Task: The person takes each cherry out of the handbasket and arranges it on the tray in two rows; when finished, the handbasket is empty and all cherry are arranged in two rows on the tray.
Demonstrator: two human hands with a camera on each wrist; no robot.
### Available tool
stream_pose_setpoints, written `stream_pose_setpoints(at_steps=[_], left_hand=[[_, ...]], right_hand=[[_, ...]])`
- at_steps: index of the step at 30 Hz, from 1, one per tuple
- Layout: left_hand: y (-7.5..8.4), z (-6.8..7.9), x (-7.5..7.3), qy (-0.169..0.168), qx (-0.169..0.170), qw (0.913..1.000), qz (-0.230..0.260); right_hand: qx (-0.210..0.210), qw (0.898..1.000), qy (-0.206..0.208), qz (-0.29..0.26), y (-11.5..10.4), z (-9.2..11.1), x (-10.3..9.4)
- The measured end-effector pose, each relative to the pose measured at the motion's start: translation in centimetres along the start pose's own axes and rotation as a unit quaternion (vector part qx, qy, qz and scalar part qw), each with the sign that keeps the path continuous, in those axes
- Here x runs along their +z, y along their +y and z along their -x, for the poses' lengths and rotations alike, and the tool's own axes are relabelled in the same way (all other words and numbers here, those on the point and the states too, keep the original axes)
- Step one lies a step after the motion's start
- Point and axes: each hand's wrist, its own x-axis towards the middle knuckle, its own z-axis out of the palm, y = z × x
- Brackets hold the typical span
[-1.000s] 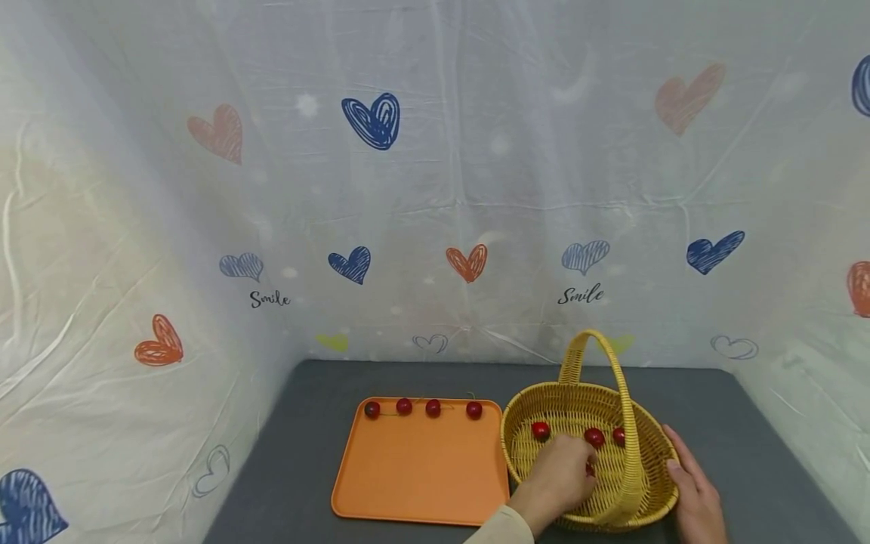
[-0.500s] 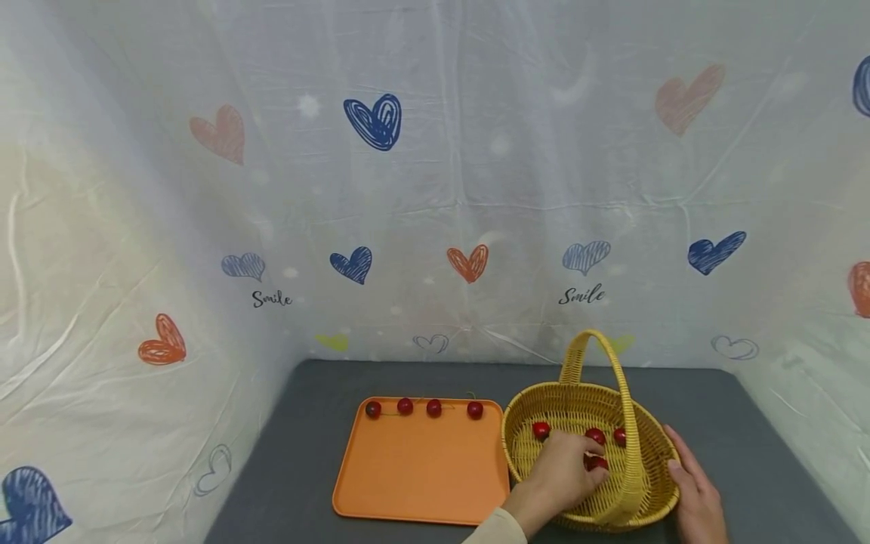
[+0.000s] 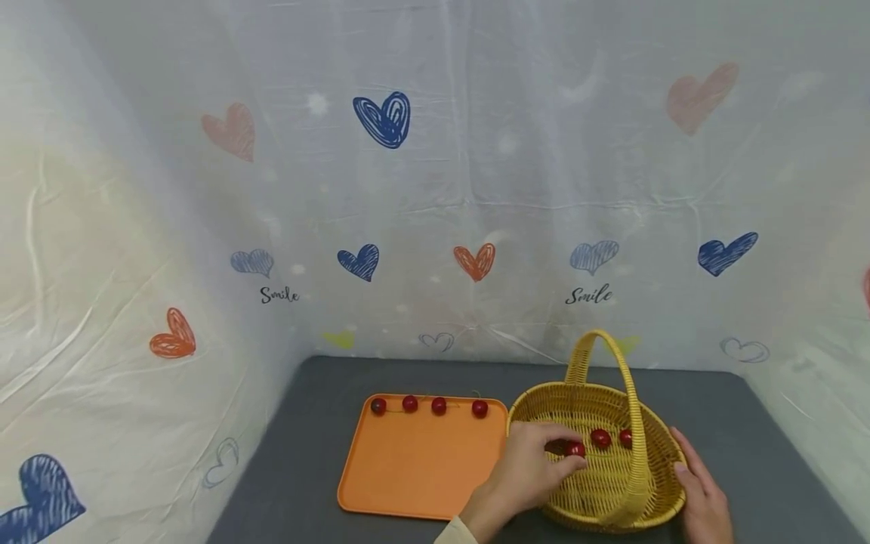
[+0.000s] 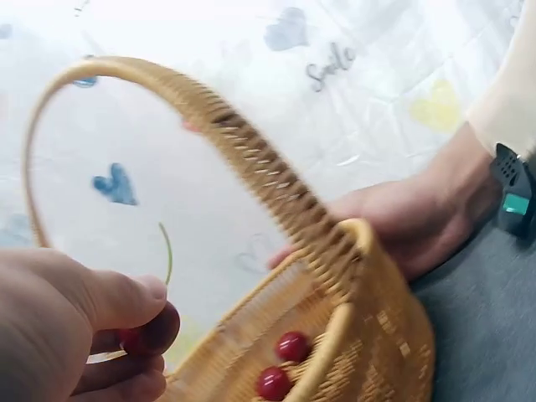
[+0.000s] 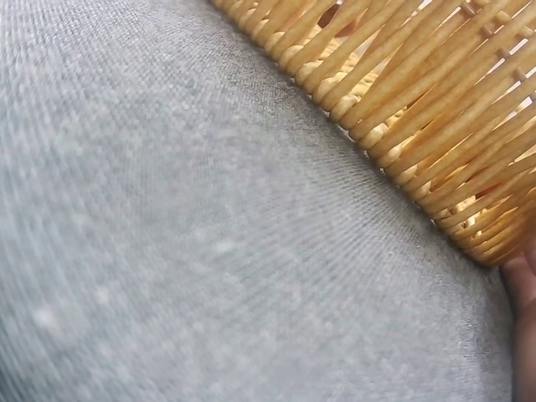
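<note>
My left hand [image 3: 526, 462] pinches a dark red cherry [image 3: 575, 449] over the left part of the yellow wicker basket [image 3: 669, 495]. In the left wrist view, thumb and fingertips hold this cherry [image 4: 159, 328], its green stem pointing up. Two more cherries, a nearer one [image 3: 600, 439] and another partly behind the handle [image 3: 626, 438], lie on the basket floor. My right hand [image 3: 705, 499] rests against the basket's outer right side, fingers extended along the wall and thumb at the rim. Only a bit of that hand shows at the right wrist view's edge.
An orange tray [image 3: 421, 468] lies left of the basket, with several stemmed cherries in a row along its far edge. The basket's tall handle [image 3: 635, 423] arches over its middle. A grey cloth [image 3: 292, 453] covers the table; a heart-printed curtain [image 3: 408, 181] hangs behind.
My left hand has lifted a cherry and moved left across the basket. The cherry at the basket's left side is now hidden from the head view. My right hand stays at the basket.
</note>
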Motion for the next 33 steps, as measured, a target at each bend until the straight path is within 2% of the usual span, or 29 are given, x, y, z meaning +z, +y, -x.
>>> stream_pose_setpoints(at_steps=[3, 6, 10, 16, 20, 23, 26, 30, 33], left_hand=[[-0.4, 1.2, -1.9, 0.007, -0.018, 0.9993, 0.032], [-1.2, 2.6, -4.1, 0.024, -0.032, 0.9984, 0.041], [-2.8, 4.7, -7.1, 0.048, -0.043, 0.9979, 0.005], [-6.0, 7.7, -11.7, 0.072, -0.085, 0.9921, -0.058], [-8.0, 9.8, -14.3, 0.081, -0.082, 0.9886, -0.097], [-9.4, 11.2, -15.8, 0.085, -0.071, 0.9822, -0.152], [-11.0, 12.4, -16.9, 0.087, -0.077, 0.9693, -0.217], [-12.8, 13.4, -17.9, 0.074, -0.092, 0.9586, -0.259], [-13.8, 14.0, -18.2, 0.063, -0.084, 0.9534, -0.283]], right_hand=[[0.003, 1.0, -0.001, -0.009, 0.0, 0.0, -0.1], [0.003, 1.0, -0.001, -0.014, 0.0, 0.0, 0.0], [0.002, 1.0, 0.002, -0.012, 0.2, -0.1, 0.0], [0.014, 1.0, 0.004, 0.0, 0.0, -0.2, -0.1], [0.024, 1.0, 0.002, -0.002, -0.1, -0.2, 0.0], [0.021, 1.0, 0.007, -0.009, -0.1, -0.1, 0.1], [0.013, 1.0, 0.012, -0.012, 0.0, 0.0, 0.2], [0.014, 1.0, 0.012, -0.011, 0.0, 0.0, 0.1], [0.019, 1.0, 0.008, -0.008, 0.0, -0.1, 0.1]])
